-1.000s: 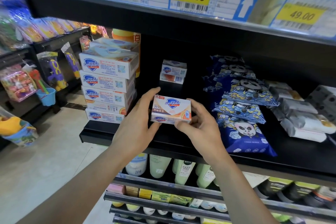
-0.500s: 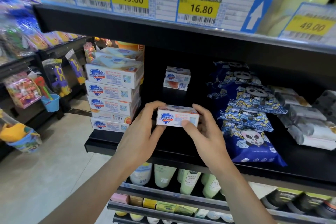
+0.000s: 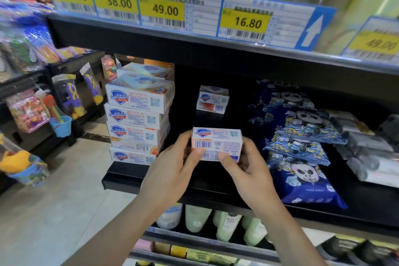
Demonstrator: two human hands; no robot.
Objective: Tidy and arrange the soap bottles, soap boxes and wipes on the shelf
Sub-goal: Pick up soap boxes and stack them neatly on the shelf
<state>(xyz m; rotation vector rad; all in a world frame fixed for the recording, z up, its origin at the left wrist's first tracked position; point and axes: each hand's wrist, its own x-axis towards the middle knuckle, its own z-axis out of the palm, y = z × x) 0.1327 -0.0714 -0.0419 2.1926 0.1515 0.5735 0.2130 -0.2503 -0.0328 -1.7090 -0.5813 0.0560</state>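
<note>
White cardboard soap box (image 3: 217, 143) lies lengthwise left-to-right above the shelf (image 3: 216, 192), barcode face toward the camera, gripped at its ends by left hand (image 3: 172, 170) and right hand (image 3: 251, 170).

Both hands, left (image 3: 172, 170) and right (image 3: 250, 170), hold a soap box (image 3: 217, 143) above the shelf (image 3: 151, 181), right of the box stack (image 3: 138, 123), left of the wipes (image 3: 302, 157).
</note>
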